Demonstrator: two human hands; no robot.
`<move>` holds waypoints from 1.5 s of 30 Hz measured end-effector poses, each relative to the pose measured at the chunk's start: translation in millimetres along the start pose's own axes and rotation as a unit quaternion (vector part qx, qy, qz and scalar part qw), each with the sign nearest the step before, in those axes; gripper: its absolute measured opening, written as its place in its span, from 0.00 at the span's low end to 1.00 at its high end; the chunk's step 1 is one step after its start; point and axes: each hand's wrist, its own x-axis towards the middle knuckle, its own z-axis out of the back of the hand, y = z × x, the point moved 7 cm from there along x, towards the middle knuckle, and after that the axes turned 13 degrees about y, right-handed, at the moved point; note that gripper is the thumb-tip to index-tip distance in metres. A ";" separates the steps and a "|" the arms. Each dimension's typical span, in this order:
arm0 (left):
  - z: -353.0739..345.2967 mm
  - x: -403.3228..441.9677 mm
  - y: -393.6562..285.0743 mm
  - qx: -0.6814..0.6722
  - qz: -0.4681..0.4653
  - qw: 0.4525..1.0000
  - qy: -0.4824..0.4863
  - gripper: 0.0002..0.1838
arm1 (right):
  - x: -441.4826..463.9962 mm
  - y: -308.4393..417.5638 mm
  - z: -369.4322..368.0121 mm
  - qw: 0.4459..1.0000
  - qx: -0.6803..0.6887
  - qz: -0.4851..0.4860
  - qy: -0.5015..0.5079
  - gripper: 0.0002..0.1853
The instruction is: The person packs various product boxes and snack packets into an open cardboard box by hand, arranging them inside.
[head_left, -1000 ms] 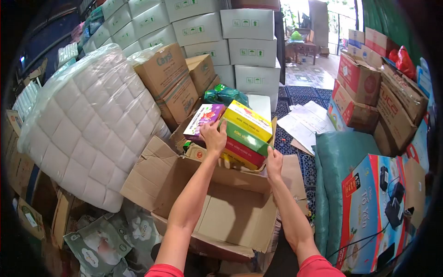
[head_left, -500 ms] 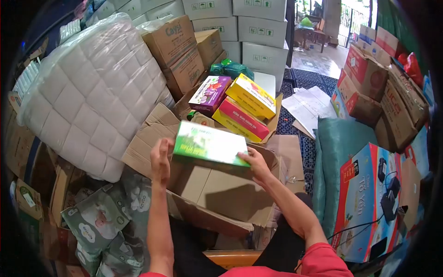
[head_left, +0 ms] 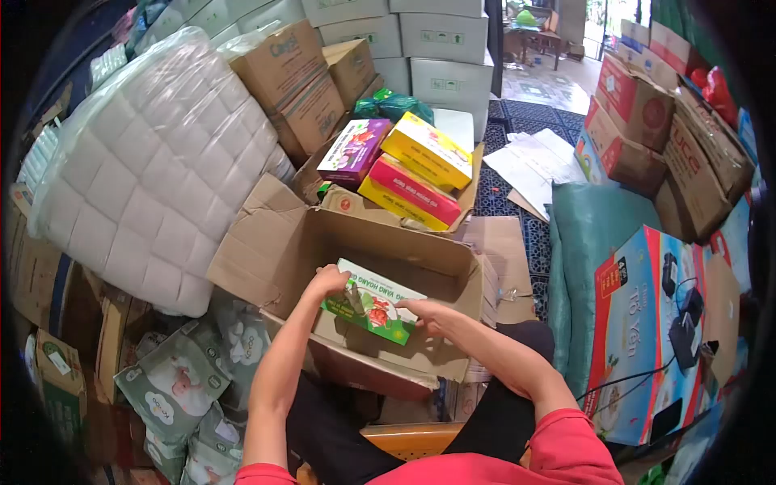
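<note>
A green and white printed product box (head_left: 373, 305) is inside the open cardboard carton (head_left: 396, 229), tilted and low between my two hands. My left hand (head_left: 330, 280) grips its left end. At the right end, my right hand (head_left: 427, 315) has its fingers on the box's edge. Whether the box rests on the carton's floor I cannot tell. Just behind the carton, a purple box (head_left: 354, 152), a yellow box (head_left: 428, 151) and a red and yellow box (head_left: 411, 192) lie on another brown carton.
A plastic-wrapped white quilted bundle (head_left: 153, 178) leans at the left, above grey packs (head_left: 178, 384). White cartons (head_left: 443, 73) are stacked at the back. To the right are a green cushion (head_left: 602, 250), a blue and red carton (head_left: 634, 339) with black adapters, and papers (head_left: 535, 168) on the floor.
The green box went from above the carton down into it, and its printed side now shows. My left hand, apart from the box before, now grips its left end.
</note>
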 end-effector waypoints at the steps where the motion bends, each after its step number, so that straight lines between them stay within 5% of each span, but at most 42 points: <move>1: -5.5 14.4 -0.4 0.009 0.007 1.000 0.011 0.34 | 9.7 0.1 6.9 1.000 0.000 0.011 0.000 0.31; 4: -32.5 56.8 7.3 -0.042 0.025 0.998 0.045 0.33 | 43.5 -3.0 13.0 0.990 0.103 0.053 0.078 0.24; 7: -49.2 67.6 -9.7 -0.101 0.031 0.989 0.099 0.36 | 63.4 6.6 29.9 0.993 0.067 0.078 0.063 0.21; 9: -83.0 143.2 23.8 -0.088 0.032 0.992 0.080 0.40 | 95.4 2.1 52.3 0.985 0.079 0.104 0.113 0.33; 16: -74.2 108.5 -34.2 -0.114 0.037 0.993 -0.011 0.41 | 41.5 20.6 68.4 0.996 -0.002 0.088 0.004 0.36; 17: -74.3 109.4 -33.9 -0.132 0.032 0.991 -0.016 0.40 | 89.3 10.8 80.2 0.993 0.024 0.108 0.040 0.31; 20: -70.5 102.2 -34.6 -0.198 -0.003 0.980 0.021 0.37 | 48.5 27.8 63.9 0.979 0.106 0.150 0.084 0.23; 23: -77.0 115.9 -19.1 -0.221 -0.040 0.974 -0.009 0.36 | 25.1 46.4 48.5 0.989 0.035 0.125 0.065 0.19; 24: -76.9 110.9 -21.0 -0.220 -0.050 0.974 -0.016 0.36 | 31.6 54.9 41.0 0.987 -0.009 0.148 0.064 0.25; 28: -63.2 79.5 -34.1 -0.211 -0.049 0.976 -0.006 0.27 | 6.2 66.4 27.3 0.963 -0.183 0.195 -0.043 0.35; 33: -12.9 73.1 -58.9 -0.050 -0.146 0.983 -0.103 0.23 | -39.7 114.4 20.1 0.853 -0.234 0.457 -0.094 0.19; 35: 32.0 13.8 -101.9 -0.146 -0.186 0.970 -0.052 0.18 | -83.4 141.3 24.2 0.792 -0.213 0.549 -0.161 0.10; 37: 75.8 -11.8 -123.4 -0.248 -0.221 0.934 -0.130 0.15 | -103.5 162.4 40.8 0.700 -0.290 0.585 -0.290 0.11; 40: 130.0 2.7 -136.3 -0.242 -0.276 0.880 -0.300 0.17 | -106.8 178.1 68.6 0.612 -0.358 0.533 -0.463 0.17; 42: 148.1 16.8 -150.4 -0.235 -0.270 0.870 -0.341 0.21 | -82.2 175.5 82.8 0.629 -0.365 0.439 -0.528 0.23; 45: 150.0 81.8 -166.9 -0.044 -0.345 0.878 -0.329 0.32 | -62.6 170.4 90.0 0.658 -0.411 0.299 -0.556 0.38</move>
